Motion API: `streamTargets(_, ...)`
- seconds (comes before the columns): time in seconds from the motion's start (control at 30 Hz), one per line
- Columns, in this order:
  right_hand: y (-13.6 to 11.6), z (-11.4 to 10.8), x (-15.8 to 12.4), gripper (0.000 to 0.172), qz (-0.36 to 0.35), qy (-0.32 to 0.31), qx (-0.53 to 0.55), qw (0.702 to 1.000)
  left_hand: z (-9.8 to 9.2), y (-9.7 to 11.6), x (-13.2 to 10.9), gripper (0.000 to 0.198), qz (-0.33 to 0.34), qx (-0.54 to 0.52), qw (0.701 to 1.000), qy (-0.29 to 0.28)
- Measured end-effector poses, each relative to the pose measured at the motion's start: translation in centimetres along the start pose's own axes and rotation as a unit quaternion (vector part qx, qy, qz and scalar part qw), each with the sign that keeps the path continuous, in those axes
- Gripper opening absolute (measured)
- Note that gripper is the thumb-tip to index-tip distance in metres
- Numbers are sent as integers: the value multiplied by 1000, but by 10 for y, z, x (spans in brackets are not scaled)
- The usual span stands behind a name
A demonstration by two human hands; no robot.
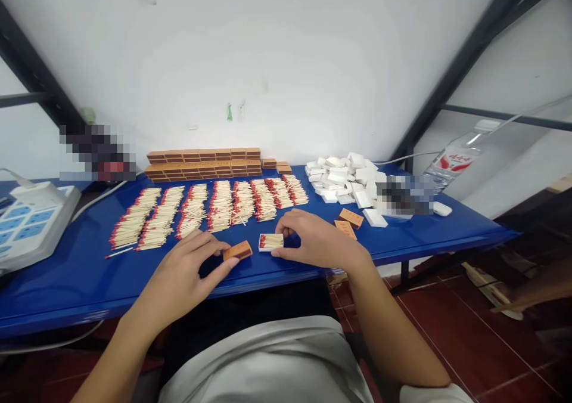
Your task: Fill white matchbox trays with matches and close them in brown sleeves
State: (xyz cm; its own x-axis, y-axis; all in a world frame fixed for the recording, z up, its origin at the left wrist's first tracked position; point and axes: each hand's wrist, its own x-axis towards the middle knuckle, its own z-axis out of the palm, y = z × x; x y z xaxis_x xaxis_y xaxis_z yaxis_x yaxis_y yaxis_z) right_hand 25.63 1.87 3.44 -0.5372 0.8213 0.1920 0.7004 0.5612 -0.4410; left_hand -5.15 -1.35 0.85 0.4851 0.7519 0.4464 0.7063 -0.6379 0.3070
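Between the thumb and fingers of my left hand (192,266) is an orange matchbox sleeve (238,251), held just above the front of the blue table. My right hand (313,239) pinches the right end of a white matchbox tray (270,242), which has red-headed matches lying in it. A small gap separates sleeve and tray. Behind both hands, loose matches (220,203) lie in several slanted rows. Two orange matchbox sleeves (351,217) rest to the right of my right hand.
Stacked matchboxes (203,163) line the wall at the back. A heap of white trays (342,179) covers the back right. Further right stands a tilted water bottle (456,158). At the left edge is a white power strip (36,218). A person's foot shows at lower right.
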Motion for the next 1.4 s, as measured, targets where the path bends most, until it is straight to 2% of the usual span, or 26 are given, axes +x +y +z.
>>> streamTargets(0.1, -1, -1, 0, 24, 6, -5, -2, 1000, 2, -4, 2, 35, 0, 21, 999, 34)
streamTargets(0.23, -2, -3, -1, 23, 9, -11, 0, 1000, 7, -10, 3, 32, -17, 28, 997, 73)
streamTargets(0.33, -4, -3, 0, 24, -4, -10, 10, 1000, 9, -10, 2, 42, -8, 18, 999, 48)
streamTargets(0.47, -6, -3, 2, 24, -18, -9, 20, 1000, 10, -11, 2, 41, -9, -8, 1000, 18)
streamTargets(0.8, -2, -1, 2, 24, -16, -5, 16, 1000, 4, -9, 2, 35, -1, -51, 999, 17)
streamTargets(0.93, -2, 0, 3, 23, -6, 3, 1, 1000, 3, -11, 3, 41, 2, -41, 998, 43)
streamTargets(1.03, -2, 0, 3, 23, 1, 1, -2, 1000, 5, -12, 3, 43, 12, -31, 999, 29)
streamTargets(1.2, -1, 0, 2, 25, 22, -2, -8, 1000, 7, -13, 2, 58, 6, -27, 999, 38)
streamTargets(1.4, -2, -1, 1, 25, 8, -9, 0, 1000, 9, -16, 2, 48, 27, -30, 999, 5)
